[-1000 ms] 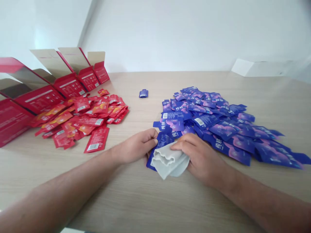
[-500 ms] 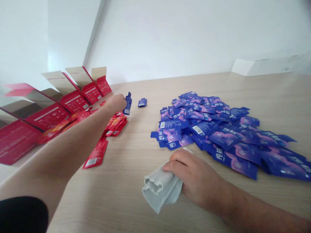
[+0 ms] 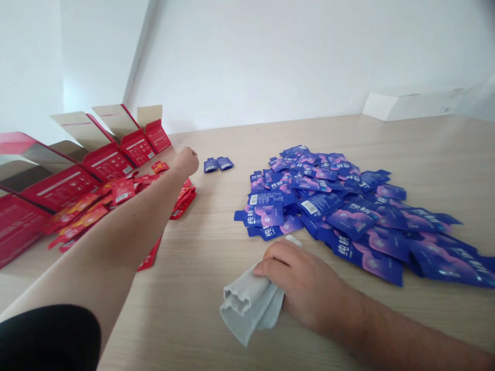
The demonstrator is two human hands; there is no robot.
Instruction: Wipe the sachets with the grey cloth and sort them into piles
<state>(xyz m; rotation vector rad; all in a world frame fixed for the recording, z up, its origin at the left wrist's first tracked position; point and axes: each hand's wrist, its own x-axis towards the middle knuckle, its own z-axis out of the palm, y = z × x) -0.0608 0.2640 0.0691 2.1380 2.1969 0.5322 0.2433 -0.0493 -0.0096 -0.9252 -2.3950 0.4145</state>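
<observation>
Folded in my right hand (image 3: 301, 281) is a whitish cloth (image 3: 251, 299) with a wavy edge, gripped over the table. My left hand (image 3: 187, 161) is stretched far forward with its fingers curled; what they hold, if anything, is hidden. Just to its right, two blue sachets (image 3: 217, 164) lie side by side. Under and beside my left forearm are loose red sachets (image 3: 124, 190) and a red stack (image 3: 184, 201), partly covered by the arm. A large heap of blue and purple sachets (image 3: 320, 190) spreads beyond my right hand.
A row of red cartons (image 3: 104, 162) with raised flaps stands along the left. At the back right, a white box (image 3: 410, 104) rests near the wall. All this is on a pale wood-grain table (image 3: 209, 226).
The blue sachet that was upright at my left hand now lies beside the other one. My left hand has moved slightly left of it. The right hand keeps its hold on the cloth.
</observation>
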